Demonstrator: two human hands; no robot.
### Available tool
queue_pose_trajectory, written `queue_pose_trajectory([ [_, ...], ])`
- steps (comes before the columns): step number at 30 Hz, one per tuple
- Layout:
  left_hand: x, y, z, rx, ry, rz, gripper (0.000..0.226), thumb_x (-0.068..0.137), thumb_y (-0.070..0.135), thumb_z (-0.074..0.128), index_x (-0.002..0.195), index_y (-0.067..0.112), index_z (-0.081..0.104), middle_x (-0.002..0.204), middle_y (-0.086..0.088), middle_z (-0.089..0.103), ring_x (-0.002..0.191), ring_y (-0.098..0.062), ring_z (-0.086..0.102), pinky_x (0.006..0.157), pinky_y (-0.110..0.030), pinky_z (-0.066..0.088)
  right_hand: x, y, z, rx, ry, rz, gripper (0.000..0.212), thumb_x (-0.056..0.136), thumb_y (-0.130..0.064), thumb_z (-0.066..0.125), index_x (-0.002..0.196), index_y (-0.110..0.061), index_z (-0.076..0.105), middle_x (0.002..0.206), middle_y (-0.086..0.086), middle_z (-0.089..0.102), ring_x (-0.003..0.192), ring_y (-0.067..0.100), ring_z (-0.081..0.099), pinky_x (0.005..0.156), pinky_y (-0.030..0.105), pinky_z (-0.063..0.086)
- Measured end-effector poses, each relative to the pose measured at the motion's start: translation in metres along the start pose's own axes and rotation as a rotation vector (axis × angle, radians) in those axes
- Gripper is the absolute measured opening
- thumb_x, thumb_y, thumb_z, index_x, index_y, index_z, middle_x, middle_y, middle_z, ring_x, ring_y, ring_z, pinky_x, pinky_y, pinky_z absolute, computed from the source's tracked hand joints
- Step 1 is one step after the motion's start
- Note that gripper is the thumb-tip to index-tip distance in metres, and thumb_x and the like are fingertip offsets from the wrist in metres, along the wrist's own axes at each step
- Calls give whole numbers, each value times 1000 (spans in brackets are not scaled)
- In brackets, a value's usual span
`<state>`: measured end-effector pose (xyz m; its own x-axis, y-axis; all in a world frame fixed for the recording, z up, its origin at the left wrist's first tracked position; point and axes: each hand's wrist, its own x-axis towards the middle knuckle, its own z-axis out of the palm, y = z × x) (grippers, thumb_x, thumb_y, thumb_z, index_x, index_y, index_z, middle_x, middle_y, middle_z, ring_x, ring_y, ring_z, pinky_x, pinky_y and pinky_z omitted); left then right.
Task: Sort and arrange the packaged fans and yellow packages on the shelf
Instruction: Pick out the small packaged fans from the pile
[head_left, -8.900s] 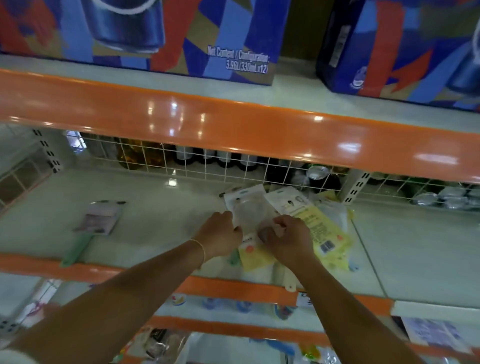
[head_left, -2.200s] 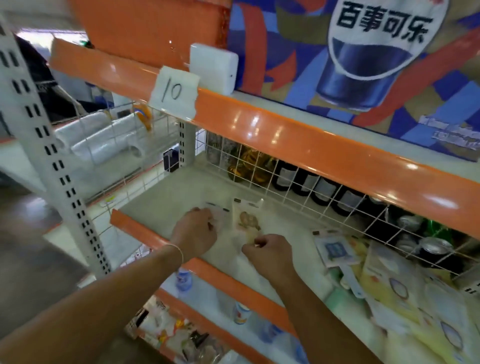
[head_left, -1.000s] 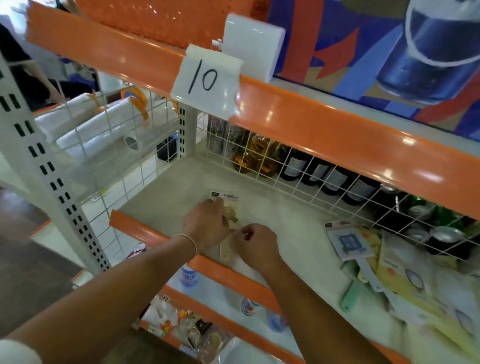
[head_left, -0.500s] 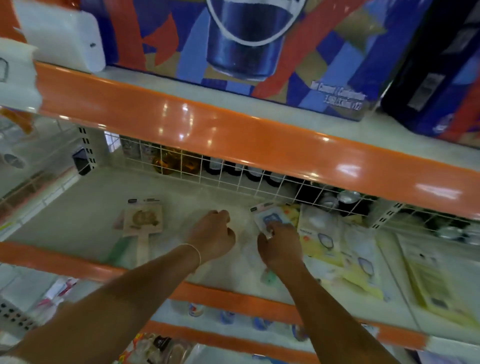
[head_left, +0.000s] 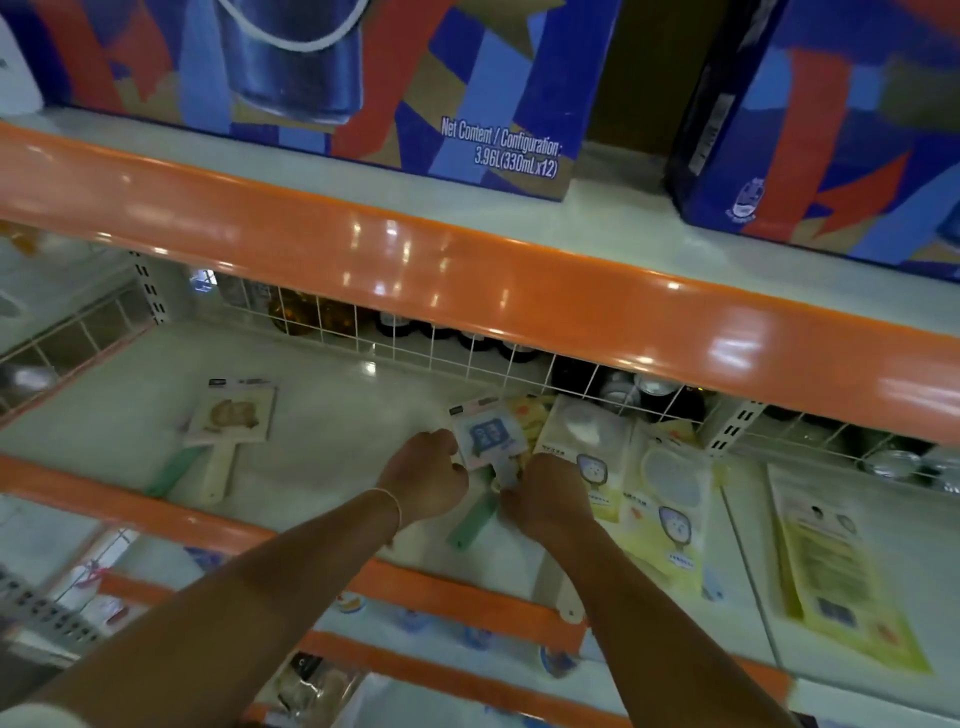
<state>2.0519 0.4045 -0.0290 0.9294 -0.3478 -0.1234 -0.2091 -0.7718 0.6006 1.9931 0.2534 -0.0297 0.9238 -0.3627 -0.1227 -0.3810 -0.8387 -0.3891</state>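
Note:
A packaged fan with a blue picture (head_left: 488, 435) lies mid-shelf, raised slightly at its handle. My left hand (head_left: 426, 475) grips its left edge and my right hand (head_left: 545, 493) pinches its white handle. A green fan handle (head_left: 470, 522) pokes out from beneath them. Further left, two packaged fans (head_left: 231, 415) lie stacked, one with a beige picture on top and a green handle under it. Right of my hands several yellow packages (head_left: 660, 499) overlap in a loose pile, and one more yellow package (head_left: 836, 561) lies apart at the far right.
The shelf (head_left: 332, 441) has an orange front lip and a white wire grid (head_left: 467, 358) at the back, with bottles and cans behind it. Blue drink cartons (head_left: 322, 78) stand on the shelf above. Lower shelves hold small goods.
My view has shifted right from the shelf's left end. My hands left the beige fan on the left and have taken hold of the blue-picture fan.

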Motion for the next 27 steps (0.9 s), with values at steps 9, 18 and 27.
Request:
queue_pose_trajectory([
  [9, -6, -4, 11, -400, 11, -340, 31, 98, 26, 43, 79, 5, 57, 77, -14, 63, 56, -21, 55, 49, -23, 41, -16, 7, -14, 674, -304, 30, 24, 73, -19, 78, 59, -6, 64, 43, -1, 51, 36, 10, 40, 40, 20, 30],
  [18, -4, -38, -26, -996, 67, -549, 24, 97, 15, 53, 78, 2, 58, 62, -10, 52, 44, -18, 43, 45, -24, 36, -10, -24, 2, 966, -436, 50, 26, 82, -11, 75, 91, 12, 67, 56, 5, 41, 47, 12, 33, 42, 24, 22],
  [27, -17, -100, -89, -795, 244, -474, 23, 98, 15, 51, 76, 6, 55, 59, -9, 51, 45, -17, 46, 37, -18, 35, -14, -118, 41, 591, -338, -136, 38, 68, -32, 83, 68, 2, 66, 55, 6, 45, 47, 15, 42, 45, 26, 29],
])
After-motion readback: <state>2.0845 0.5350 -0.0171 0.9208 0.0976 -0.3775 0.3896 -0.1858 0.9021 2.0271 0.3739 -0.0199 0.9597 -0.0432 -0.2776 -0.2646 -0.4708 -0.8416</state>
